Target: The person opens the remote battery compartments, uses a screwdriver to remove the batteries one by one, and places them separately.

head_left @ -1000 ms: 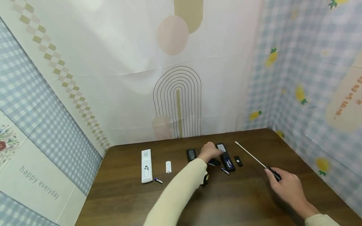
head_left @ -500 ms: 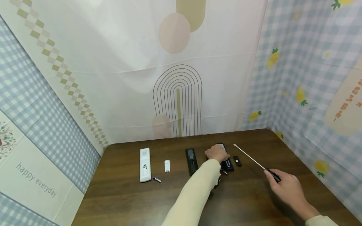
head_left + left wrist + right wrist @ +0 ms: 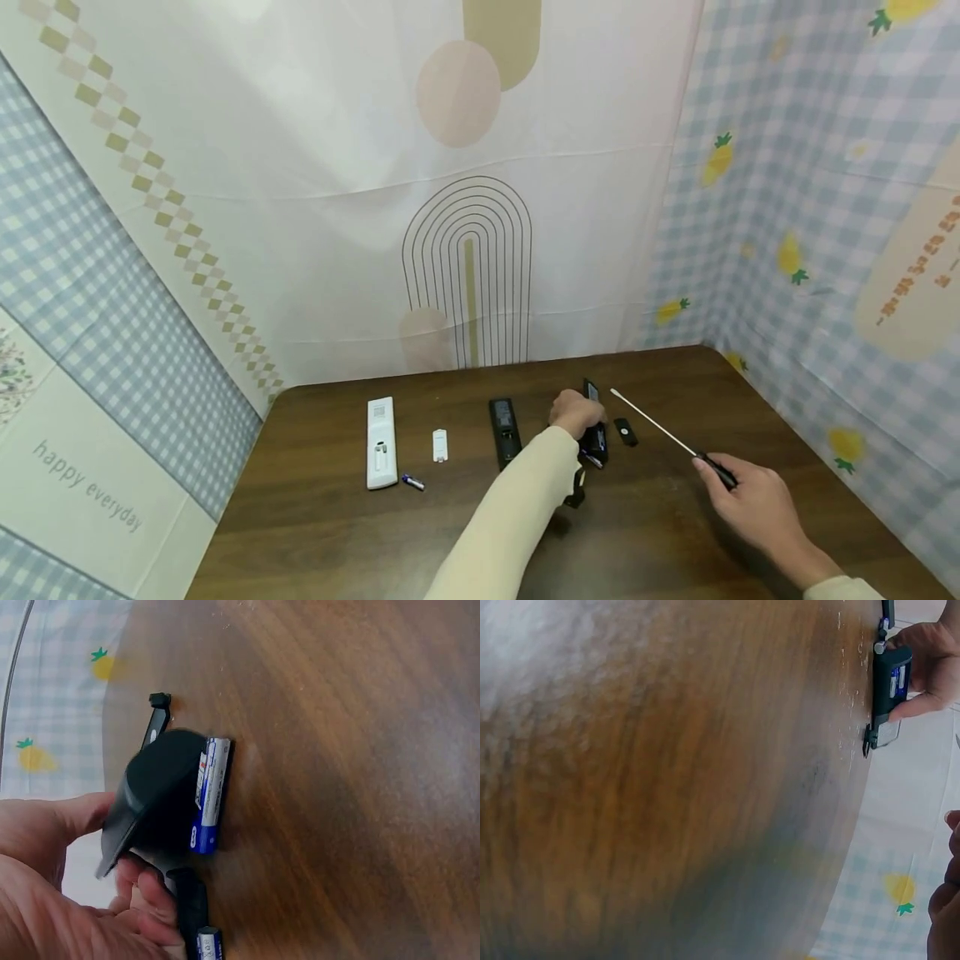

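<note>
Gripping the black remote (image 3: 595,421) on its edge with my left hand (image 3: 576,412), mid-table (image 3: 360,533), battery (image 3: 208,793) exposed. Right hand (image 3: 750,500) holds the screwdriver (image 3: 667,435). I'd steady the remote so the battery doesn't drop out.

on table (image 3: 315,533), left to right: long remote (image 3: 380,442), loose battery (image 3: 412,482) at its near end, small cover (image 3: 439,445), second remote (image 3: 504,431), third remote (image 3: 594,425) under left hand (image 3: 576,412), small piece (image 3: 626,431) beyond.
</note>
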